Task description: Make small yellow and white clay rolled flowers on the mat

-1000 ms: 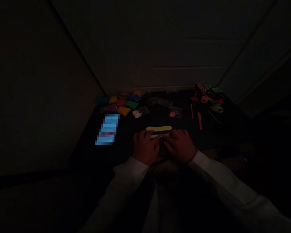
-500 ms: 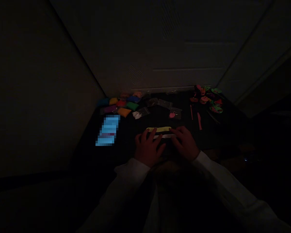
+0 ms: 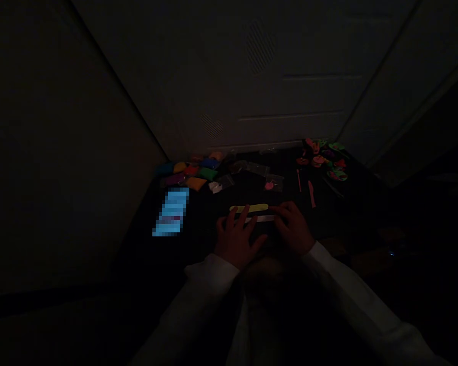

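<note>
A flattened yellow strip, clay by its look, (image 3: 254, 208) lies crosswise on the dark table. Just nearer to me is a thin white strip (image 3: 265, 218), partly covered by my fingers. My left hand (image 3: 236, 236) is spread, palm down, with fingertips on the yellow strip's left part and over the white one. My right hand (image 3: 294, 226) has its fingers stretched out; the index fingertip is at the yellow strip's right end, and lower fingers are by the white strip's right end. Neither hand grips anything. The scene is very dark.
A lit phone (image 3: 171, 212), its screen blurred, lies at left. Behind it are several coloured clay packets (image 3: 196, 183). A pink piece in a clear bag (image 3: 274, 183) lies beyond the strips. A pink plastic knife (image 3: 312, 194), a thin pink tool (image 3: 299, 180) and a colourful heap (image 3: 320, 160) are at right.
The view has tilted slightly, so the table sits lower. The yellow strip's edges look straighter, and my right index fingertip has shifted from on top of it to its right end.
</note>
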### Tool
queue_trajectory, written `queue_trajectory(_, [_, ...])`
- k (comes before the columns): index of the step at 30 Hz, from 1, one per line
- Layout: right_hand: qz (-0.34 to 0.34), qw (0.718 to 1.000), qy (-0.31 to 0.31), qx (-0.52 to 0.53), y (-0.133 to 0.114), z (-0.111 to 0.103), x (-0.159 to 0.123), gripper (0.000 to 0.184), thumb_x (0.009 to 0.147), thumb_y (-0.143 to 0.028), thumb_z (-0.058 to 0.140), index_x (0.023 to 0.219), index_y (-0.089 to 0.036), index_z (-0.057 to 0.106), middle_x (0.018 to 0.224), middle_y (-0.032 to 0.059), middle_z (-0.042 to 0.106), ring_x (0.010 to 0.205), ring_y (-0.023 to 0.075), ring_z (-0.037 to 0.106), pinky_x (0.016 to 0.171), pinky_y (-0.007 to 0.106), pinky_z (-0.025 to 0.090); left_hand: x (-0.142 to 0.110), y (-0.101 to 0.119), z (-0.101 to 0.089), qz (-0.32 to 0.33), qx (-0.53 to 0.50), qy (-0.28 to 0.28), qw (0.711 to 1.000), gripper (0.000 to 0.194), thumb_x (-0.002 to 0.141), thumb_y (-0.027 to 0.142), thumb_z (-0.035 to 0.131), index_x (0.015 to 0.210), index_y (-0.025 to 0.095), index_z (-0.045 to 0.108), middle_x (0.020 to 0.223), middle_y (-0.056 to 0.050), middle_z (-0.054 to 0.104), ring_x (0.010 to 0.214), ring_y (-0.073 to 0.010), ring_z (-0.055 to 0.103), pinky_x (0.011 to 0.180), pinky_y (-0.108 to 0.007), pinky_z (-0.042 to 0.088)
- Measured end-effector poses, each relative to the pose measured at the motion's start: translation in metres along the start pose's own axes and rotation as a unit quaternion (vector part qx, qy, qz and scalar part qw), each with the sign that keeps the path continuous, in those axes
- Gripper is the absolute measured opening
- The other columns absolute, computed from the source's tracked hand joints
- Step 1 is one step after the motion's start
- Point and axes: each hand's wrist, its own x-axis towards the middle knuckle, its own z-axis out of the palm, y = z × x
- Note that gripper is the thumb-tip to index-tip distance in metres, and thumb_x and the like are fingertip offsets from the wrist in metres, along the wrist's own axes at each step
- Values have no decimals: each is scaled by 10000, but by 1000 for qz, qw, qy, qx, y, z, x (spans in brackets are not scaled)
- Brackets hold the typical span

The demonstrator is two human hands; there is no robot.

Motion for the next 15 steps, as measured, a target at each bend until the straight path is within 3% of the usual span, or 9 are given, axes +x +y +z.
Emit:
queue_trajectory(8, [4, 1000, 3, 12, 4, 2, -1, 315, 787, -225, 425, 1048, -183, 595, 944, 76, 481, 899, 198, 494, 813, 370, 422, 1, 2, 2, 3, 26, -22, 999, 528, 787, 578, 300, 1237, 327, 415, 1423, -31, 238, 1268, -304, 203, 920, -517, 224])
queue_trajectory(15, [2, 1000, 6, 27, 6, 2, -1, 309, 794, -225, 419, 1053, -200, 585, 939, 63, 478, 897, 182, 493, 813, 347, 423, -2, 3, 0, -23, 40, -11, 999, 548, 792, 565, 303, 1237, 270, 430, 1427, -45, 223, 1275, -316, 179, 926, -531, 206])
